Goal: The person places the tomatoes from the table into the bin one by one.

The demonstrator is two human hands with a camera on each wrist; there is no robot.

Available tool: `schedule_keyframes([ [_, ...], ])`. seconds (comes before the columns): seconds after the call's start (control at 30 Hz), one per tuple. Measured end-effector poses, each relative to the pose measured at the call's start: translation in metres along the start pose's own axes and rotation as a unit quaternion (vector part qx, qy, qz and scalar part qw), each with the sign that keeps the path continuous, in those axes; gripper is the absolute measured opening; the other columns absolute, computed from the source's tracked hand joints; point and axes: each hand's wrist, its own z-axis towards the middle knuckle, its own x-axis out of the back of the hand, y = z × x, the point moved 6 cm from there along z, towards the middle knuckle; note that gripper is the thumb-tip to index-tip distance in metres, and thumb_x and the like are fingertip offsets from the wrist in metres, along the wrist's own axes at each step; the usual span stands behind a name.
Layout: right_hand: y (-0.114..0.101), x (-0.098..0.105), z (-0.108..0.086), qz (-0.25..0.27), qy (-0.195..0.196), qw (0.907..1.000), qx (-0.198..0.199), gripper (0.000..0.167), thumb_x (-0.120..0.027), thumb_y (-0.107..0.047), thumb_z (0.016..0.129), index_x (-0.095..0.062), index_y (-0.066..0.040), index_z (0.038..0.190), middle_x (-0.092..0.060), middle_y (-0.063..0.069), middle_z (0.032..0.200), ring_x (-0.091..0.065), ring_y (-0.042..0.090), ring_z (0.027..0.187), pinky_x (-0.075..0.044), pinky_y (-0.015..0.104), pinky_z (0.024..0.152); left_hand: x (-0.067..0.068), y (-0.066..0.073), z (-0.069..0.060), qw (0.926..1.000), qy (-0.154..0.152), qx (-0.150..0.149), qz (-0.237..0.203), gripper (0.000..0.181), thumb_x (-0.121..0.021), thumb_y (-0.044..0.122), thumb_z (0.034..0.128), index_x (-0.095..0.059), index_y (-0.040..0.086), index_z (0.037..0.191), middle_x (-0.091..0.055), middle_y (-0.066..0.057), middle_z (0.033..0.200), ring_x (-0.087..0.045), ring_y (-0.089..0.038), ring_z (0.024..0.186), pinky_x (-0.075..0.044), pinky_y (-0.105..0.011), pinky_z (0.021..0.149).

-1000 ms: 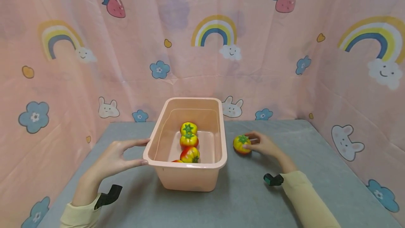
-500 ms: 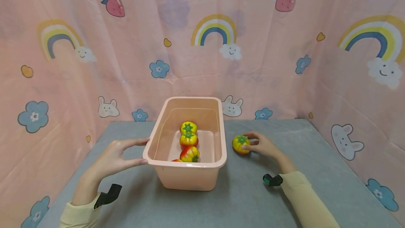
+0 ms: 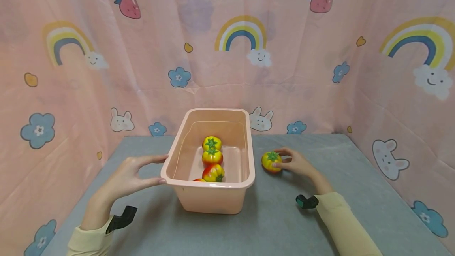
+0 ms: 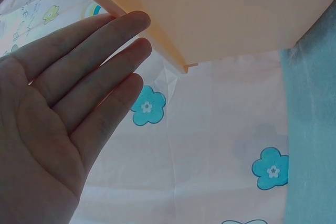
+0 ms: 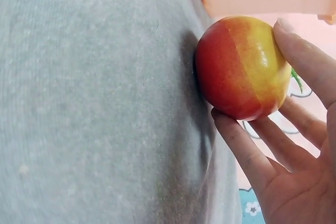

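Observation:
On the grey table, to the right of a pink plastic bin (image 3: 207, 197), sits a ribbed yellow-and-red tomato (image 3: 269, 162) with a green leafy top. My right hand (image 3: 294, 164) holds it from the right between thumb and fingers; the right wrist view shows the tomato's smooth red-yellow underside (image 5: 242, 66) turned to the camera. My left hand (image 3: 122, 177) touches the bin's left rim with its fingertips, and its fingers (image 4: 100, 56) look straight in the left wrist view. Several similar tomatoes (image 3: 212, 157) lie inside the bin, the nearest partly hidden by the front rim.
A pink curtain (image 3: 227, 78) printed with rainbows, flowers and rabbits hangs behind and beside the table (image 3: 284, 224). Bare table surface shows in front of the bin and to its right. Each wrist carries a small black camera mount (image 3: 122, 219).

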Motion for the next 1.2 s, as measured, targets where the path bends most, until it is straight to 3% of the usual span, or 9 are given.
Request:
schedule_keyframes([
  [0.3,-0.003,0.006,-0.003,-0.006,0.006,0.9999,-0.01,0.062,-0.072,-0.044,0.081,-0.053,-0.012,0.13,-0.053,0.018,0.132,-0.055,0.037,0.113,-0.047,0.052,0.095,0.0,-0.001,0.0,1.0,0.004,-0.008,-0.004,0.056,-0.078,0.041,0.0761,-0.063,0.019,0.126,-0.066,0.006,0.12,-0.063,-0.016,0.11,-0.051,-0.048,0.089],
  [1.2,-0.021,0.03,-0.016,-0.015,0.016,0.9996,0.017,0.063,-0.072,-0.045,0.08,-0.054,-0.011,0.13,-0.057,0.015,0.129,-0.058,0.033,0.109,-0.053,0.045,0.088,-0.001,0.0,0.0,0.9999,0.005,-0.014,0.002,0.056,-0.077,0.042,0.0761,-0.063,0.019,0.125,-0.066,0.007,0.12,-0.063,-0.015,0.109,-0.052,-0.045,0.087],
])
